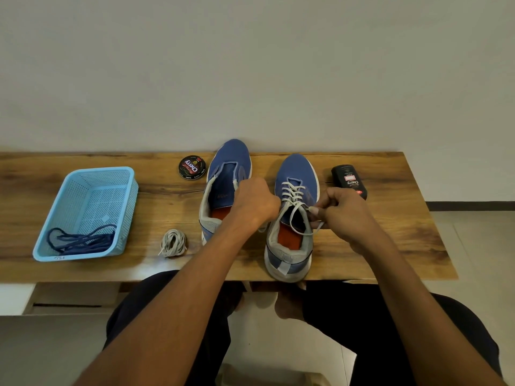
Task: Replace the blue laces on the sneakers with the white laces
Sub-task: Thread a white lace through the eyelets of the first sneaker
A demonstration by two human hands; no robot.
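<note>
At right hand (344, 215) pinch: white flat lace (292, 196) nearly threaded through right blue mesh sneaker (295, 218); left hand (255, 201) clenched on other end. Left of grip: left blue sneaker (225, 188) unlaced, coiled white spare lace (173, 243) pending. Blue laces (80, 240) in blue plastic basket (83, 174).

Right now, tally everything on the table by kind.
Sneakers: 2, left sneaker, right sneaker
White laces: 2, threaded lace, coiled lace
Blue laces: 1 bundle
Basket: 1
Polish tin: 1
Polish bottle: 1
Total: 8
</note>
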